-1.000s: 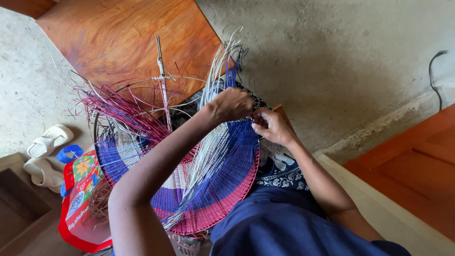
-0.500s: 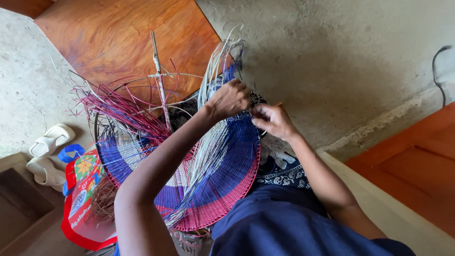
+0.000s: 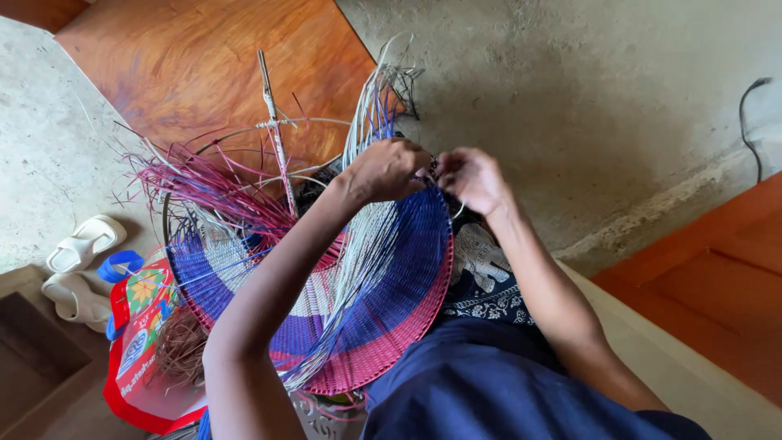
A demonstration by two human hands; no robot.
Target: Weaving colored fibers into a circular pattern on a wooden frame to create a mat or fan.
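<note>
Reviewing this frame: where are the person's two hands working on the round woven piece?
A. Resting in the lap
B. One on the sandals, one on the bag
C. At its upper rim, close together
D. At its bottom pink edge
C: the left hand and right hand meet close together at the upper rim of the woven piece, among its loose strands.

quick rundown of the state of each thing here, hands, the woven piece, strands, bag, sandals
left hand: closed on strands at the woven piece's upper edge
right hand: pinching strands beside the left hand
woven piece: unfinished, tilted on the lap, blue, white and pink bands
loose strands: unwoven, splaying out from the frame
bag: lying on the floor, open, fibre inside
sandals: off, side by side on the floor
</note>
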